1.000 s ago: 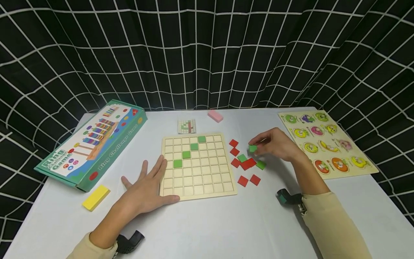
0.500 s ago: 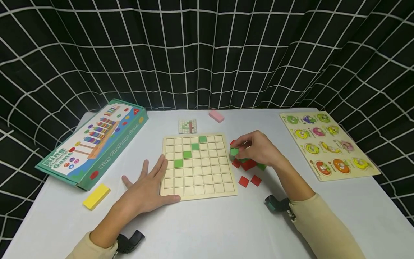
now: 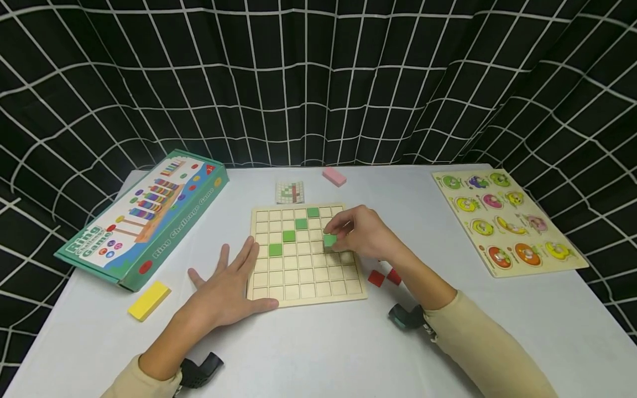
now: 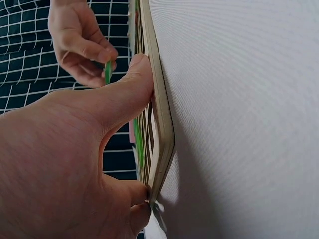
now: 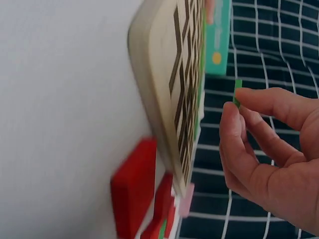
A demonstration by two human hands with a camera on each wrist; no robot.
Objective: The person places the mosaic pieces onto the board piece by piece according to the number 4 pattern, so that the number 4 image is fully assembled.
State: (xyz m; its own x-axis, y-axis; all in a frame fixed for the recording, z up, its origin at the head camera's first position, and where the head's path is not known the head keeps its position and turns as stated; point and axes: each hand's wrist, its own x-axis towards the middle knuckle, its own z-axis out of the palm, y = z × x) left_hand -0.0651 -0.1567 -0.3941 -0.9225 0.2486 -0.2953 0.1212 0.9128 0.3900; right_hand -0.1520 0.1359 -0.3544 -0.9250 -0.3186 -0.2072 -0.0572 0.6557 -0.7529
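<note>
A wooden grid board (image 3: 303, 287) lies in the middle of the white table, with several green tiles (image 3: 289, 236) set in a diagonal line. My right hand (image 3: 360, 232) pinches a green tile (image 3: 329, 240) between thumb and fingers just above the board's right half; the same green tile (image 5: 237, 92) shows edge-on in the right wrist view. My left hand (image 3: 226, 287) lies flat on the table with straight fingers against the board's left edge (image 4: 162, 124). Red tiles (image 3: 376, 277) lie on the table right of the board.
A green Ring Challenge Game box (image 3: 144, 218) lies at the left, a yellow block (image 3: 149, 300) in front of it. A small pattern card (image 3: 290, 192) and a pink block (image 3: 334, 176) sit behind the board. An animal peg puzzle (image 3: 507, 221) lies at the right.
My right hand carried the green tile leftward from the loose pile beside the board to above the board's right half. The left hand stayed put.
</note>
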